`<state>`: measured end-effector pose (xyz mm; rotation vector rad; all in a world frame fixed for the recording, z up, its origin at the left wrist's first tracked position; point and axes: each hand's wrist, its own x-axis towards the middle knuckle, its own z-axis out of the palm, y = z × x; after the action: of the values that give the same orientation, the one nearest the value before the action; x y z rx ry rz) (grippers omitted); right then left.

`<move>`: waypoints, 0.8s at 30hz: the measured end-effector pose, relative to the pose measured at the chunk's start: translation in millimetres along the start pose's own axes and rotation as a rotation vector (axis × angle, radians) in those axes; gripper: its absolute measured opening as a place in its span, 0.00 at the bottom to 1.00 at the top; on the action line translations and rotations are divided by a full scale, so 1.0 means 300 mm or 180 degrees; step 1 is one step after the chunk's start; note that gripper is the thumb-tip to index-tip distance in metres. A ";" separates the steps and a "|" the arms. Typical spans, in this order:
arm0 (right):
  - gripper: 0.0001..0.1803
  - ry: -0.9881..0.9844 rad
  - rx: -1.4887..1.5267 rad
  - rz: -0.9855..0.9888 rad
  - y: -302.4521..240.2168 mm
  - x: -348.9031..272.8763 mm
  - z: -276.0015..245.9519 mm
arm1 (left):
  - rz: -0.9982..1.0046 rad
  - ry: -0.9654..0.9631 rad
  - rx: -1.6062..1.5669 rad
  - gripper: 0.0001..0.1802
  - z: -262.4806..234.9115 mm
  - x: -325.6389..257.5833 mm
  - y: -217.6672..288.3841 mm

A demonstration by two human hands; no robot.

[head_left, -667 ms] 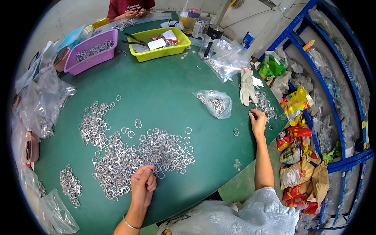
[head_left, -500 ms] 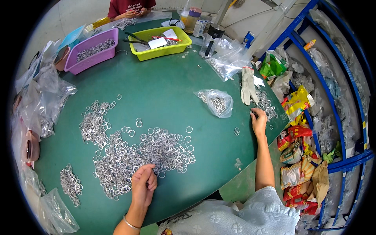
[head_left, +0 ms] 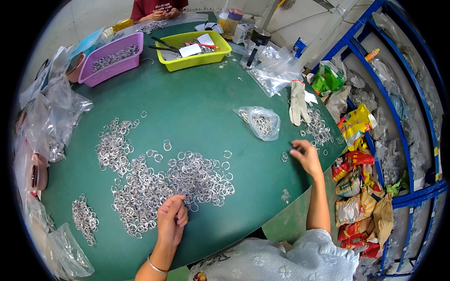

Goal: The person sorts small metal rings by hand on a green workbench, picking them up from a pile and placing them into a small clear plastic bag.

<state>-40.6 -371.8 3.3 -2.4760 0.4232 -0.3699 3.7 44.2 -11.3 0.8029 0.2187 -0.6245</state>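
Note:
A broad heap of silvery metal rings lies on the green tabletop. At its near right edge rests my left hand, fingers curled and thumb against forefinger; whatever they may hold is hidden. My right hand hovers over the table's right side with its fingers apart and nothing visible in them. Two loose rings lie just left of it. Beyond it is a smaller ring pile, beside a pale work glove. A clear plastic bag with rings in it lies farther left.
A purple basin of metal parts and a yellow-green basin stand at the far side. Across the table a person in a dark red shirt handles small parts. Plastic bags line the left edge; a blue rack stands right.
My right hand has drawn back toward me from the small ring pile at the right, and its fingers have spread. My left hand has stayed in place.

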 end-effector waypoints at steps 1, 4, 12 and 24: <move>0.20 -0.0200 -0.0136 -0.0057 -0.052 -0.019 -0.001 | 0.0000 -0.0009 -0.0004 0.09 -0.002 -0.002 -0.001; 0.22 -0.0399 -0.0198 0.0025 -0.100 -0.059 0.036 | -0.0001 -0.0034 0.0004 0.09 -0.001 0.002 -0.007; 0.14 0.0444 -0.0435 0.0225 -0.104 -0.003 0.100 | -0.0054 0.0018 0.0024 0.09 0.006 0.004 -0.011; 0.07 -0.0523 -0.0205 -0.1785 -0.435 0.032 0.347 | -0.0083 -0.0050 0.0081 0.09 0.010 0.004 0.000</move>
<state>32.8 -221.4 1.0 -2.6315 -0.3433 -0.3710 4.5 41.6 -9.7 0.8204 0.2073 -0.6589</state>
